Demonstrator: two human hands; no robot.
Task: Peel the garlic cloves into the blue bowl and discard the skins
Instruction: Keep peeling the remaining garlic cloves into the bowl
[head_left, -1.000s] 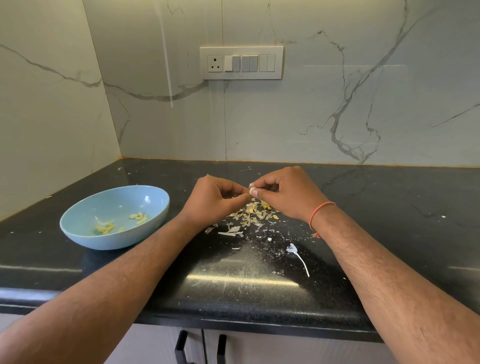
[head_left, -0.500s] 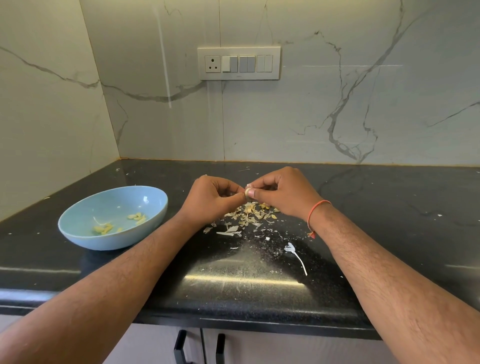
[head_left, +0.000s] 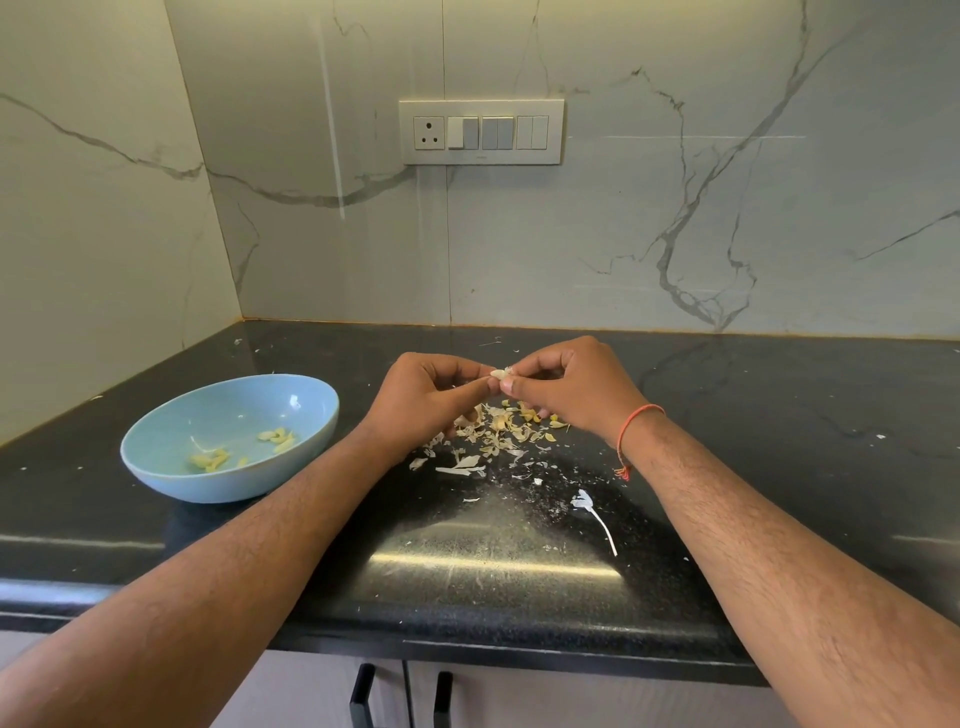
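Bowl (head_left: 156, 457) left on the counter (head_left: 779, 415); skins (head_left: 498, 436) to its right, below both hands

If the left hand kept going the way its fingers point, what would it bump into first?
Probably the garlic clove it pinches, then right away the right hand holding the clove's other side. Depth is hard to judge from one view.

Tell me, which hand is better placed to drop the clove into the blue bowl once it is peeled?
Probably the left hand: the blue bowl lies on its side, and it already pinches the garlic clove. The right hand would have to cross over.
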